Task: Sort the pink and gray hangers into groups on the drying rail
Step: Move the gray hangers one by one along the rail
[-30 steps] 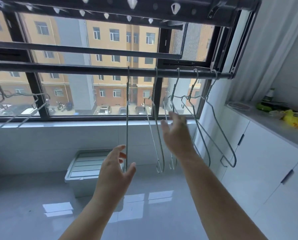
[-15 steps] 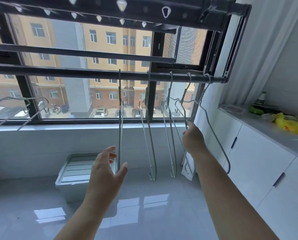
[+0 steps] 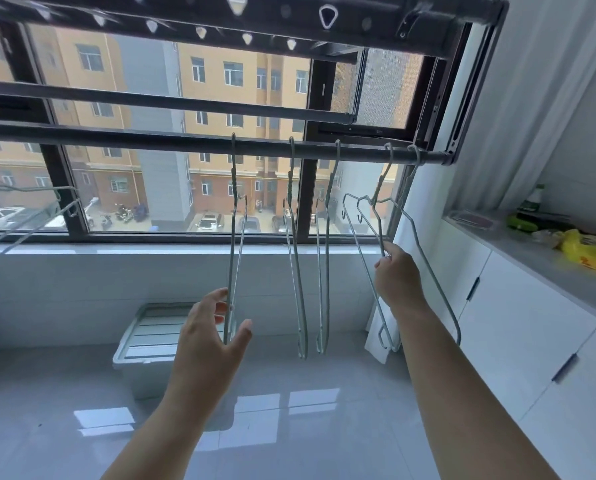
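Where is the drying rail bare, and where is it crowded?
Bare: the rail left of the lone hanger beside the left hand, and the gap to the next hanger. Crowded: the right end, where two hangers overlap and the right hand grips a tilted hanger.

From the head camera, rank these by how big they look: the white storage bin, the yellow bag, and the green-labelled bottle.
1. white storage bin, clearly largest
2. yellow bag
3. green-labelled bottle, smallest
This is apparent size only; their distances from the camera differ.
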`<state>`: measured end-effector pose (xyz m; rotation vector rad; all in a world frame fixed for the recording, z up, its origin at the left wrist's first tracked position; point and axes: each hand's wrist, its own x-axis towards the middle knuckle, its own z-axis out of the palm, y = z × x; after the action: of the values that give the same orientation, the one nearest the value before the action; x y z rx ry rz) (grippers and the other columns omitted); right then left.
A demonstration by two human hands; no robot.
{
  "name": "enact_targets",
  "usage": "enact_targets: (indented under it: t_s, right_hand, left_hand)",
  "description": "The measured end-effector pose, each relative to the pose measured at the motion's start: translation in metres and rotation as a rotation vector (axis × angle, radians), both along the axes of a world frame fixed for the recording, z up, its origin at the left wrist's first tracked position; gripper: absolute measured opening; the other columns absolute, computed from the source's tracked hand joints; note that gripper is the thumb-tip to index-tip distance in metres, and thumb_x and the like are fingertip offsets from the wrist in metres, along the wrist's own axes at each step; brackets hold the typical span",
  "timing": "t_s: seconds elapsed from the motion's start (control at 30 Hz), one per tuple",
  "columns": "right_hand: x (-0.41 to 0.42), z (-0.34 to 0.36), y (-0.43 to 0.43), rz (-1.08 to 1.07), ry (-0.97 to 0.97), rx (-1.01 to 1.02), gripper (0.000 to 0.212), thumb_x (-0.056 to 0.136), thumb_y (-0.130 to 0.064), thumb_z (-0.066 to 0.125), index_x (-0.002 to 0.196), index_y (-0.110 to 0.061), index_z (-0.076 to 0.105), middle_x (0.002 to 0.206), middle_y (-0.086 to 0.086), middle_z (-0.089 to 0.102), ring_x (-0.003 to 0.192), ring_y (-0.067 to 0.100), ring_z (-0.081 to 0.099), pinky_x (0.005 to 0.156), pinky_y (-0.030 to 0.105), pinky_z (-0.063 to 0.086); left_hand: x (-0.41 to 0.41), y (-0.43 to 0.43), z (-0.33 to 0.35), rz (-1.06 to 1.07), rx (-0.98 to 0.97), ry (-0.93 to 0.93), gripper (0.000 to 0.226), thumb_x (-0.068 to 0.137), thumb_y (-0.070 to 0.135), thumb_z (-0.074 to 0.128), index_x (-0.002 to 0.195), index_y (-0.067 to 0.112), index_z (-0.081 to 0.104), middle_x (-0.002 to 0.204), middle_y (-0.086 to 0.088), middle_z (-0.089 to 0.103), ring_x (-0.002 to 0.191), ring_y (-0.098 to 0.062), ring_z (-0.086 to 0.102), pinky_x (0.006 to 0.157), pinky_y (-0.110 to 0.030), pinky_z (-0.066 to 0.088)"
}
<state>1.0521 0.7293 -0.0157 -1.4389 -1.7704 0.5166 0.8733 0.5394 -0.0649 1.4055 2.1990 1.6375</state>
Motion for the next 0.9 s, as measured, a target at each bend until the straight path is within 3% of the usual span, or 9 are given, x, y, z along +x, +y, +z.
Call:
enact_targets:
  t_s: [0.1, 0.17, 0.27, 0.33, 0.43, 0.53, 0.7, 0.83, 0.9]
  right_hand:
    - [0.0, 0.006, -0.005, -0.019, -0.031, -0.044, 0.042, 0.094, -0.015, 0.035, 0.133, -0.001, 0.038, 0.134, 0.023, 0.046, 0.123, 0.037, 0.042, 0.103, 0.04, 0.035]
    - [-0.004, 0.014, -0.015, -0.062, -0.113, 0.058, 0.045, 0.093, -0.023, 0.043, 0.132, -0.001, 0.036, 0.133, 0.025, 0.042, 0.123, 0.039, 0.037, 0.104, 0.044, 0.031]
    - [-0.023, 0.029, -0.045, 0.015, -0.066, 0.322, 0.044, 0.089, -0.022, 0.053, 0.128, -0.004, 0.043, 0.13, 0.022, 0.044, 0.121, 0.035, 0.037, 0.103, 0.04, 0.029]
    - [-0.044, 0.037, -0.07, 0.161, 0.004, 0.368, 0.042, 0.088, -0.02, 0.054, 0.127, -0.009, 0.045, 0.13, 0.016, 0.045, 0.122, 0.029, 0.037, 0.101, 0.03, 0.027]
    - [-0.082, 0.04, -0.111, 0.417, 0.024, 0.331, 0.042, 0.087, -0.019, 0.054, 0.127, -0.015, 0.044, 0.132, 0.007, 0.044, 0.126, 0.019, 0.034, 0.098, 0.02, 0.02]
    - [-0.124, 0.034, -0.146, 0.633, -0.054, 0.264, 0.045, 0.087, -0.022, 0.054, 0.13, -0.019, 0.041, 0.135, 0.002, 0.04, 0.128, 0.015, 0.031, 0.1, 0.02, 0.02]
    - [-0.191, 0.032, -0.174, 0.664, -0.195, 0.138, 0.04, 0.089, -0.024, 0.051, 0.129, -0.025, 0.043, 0.144, 0.002, 0.028, 0.135, 0.02, 0.02, 0.109, 0.029, 0.019]
    - [-0.25, 0.023, -0.201, 0.796, -0.109, 0.103, 0.035, 0.088, -0.023, 0.053, 0.123, -0.022, 0.049, 0.133, 0.004, 0.042, 0.123, 0.018, 0.035, 0.093, 0.022, 0.024]
    - [-0.298, 0.011, -0.227, 0.91, -0.115, -0.027, 0.037, 0.09, -0.025, 0.052, 0.126, -0.019, 0.047, 0.13, 0.008, 0.047, 0.114, 0.018, 0.045, 0.091, 0.021, 0.029]
  left_hand:
    - [0.003, -0.003, 0.001, 0.016, 0.008, 0.001, 0.05, 0.08, 0.019, 0.064, 0.127, 0.015, 0.045, 0.107, 0.001, 0.053, 0.094, -0.014, 0.047, 0.081, -0.025, 0.032]
    - [0.003, -0.006, 0.0, 0.04, 0.019, 0.005, 0.049, 0.081, 0.019, 0.063, 0.127, 0.016, 0.045, 0.103, 0.004, 0.05, 0.093, -0.013, 0.047, 0.08, -0.023, 0.031]
    - [0.001, -0.013, -0.001, 0.069, 0.036, -0.001, 0.045, 0.083, 0.021, 0.061, 0.125, 0.017, 0.046, 0.102, 0.005, 0.052, 0.093, -0.012, 0.048, 0.08, -0.023, 0.033]
    - [-0.004, -0.019, -0.002, 0.086, 0.056, -0.022, 0.042, 0.084, 0.026, 0.059, 0.123, 0.018, 0.048, 0.103, 0.003, 0.055, 0.094, -0.013, 0.05, 0.082, -0.025, 0.037]
    - [-0.017, -0.035, 0.002, 0.12, 0.066, -0.031, 0.045, 0.082, 0.038, 0.053, 0.122, 0.017, 0.048, 0.104, 0.001, 0.057, 0.095, -0.014, 0.052, 0.082, -0.027, 0.041]
    - [-0.046, -0.06, 0.011, 0.204, 0.102, -0.015, 0.044, 0.083, 0.033, 0.056, 0.122, 0.013, 0.049, 0.106, -0.001, 0.058, 0.095, -0.014, 0.051, 0.08, -0.024, 0.039]
    - [-0.128, -0.133, 0.037, 0.406, 0.191, 0.049, 0.038, 0.083, 0.016, 0.061, 0.119, 0.011, 0.05, 0.105, -0.004, 0.057, 0.097, -0.017, 0.051, 0.082, -0.025, 0.037]
    - [-0.19, -0.182, 0.05, 0.571, 0.134, 0.16, 0.038, 0.082, 0.007, 0.06, 0.12, 0.004, 0.053, 0.115, -0.017, 0.059, 0.108, -0.032, 0.054, 0.096, -0.045, 0.043]
    - [-0.223, -0.204, 0.049, 0.597, 0.042, 0.183, 0.041, 0.083, 0.006, 0.06, 0.123, 0.004, 0.053, 0.123, -0.019, 0.056, 0.116, -0.035, 0.05, 0.102, -0.044, 0.038]
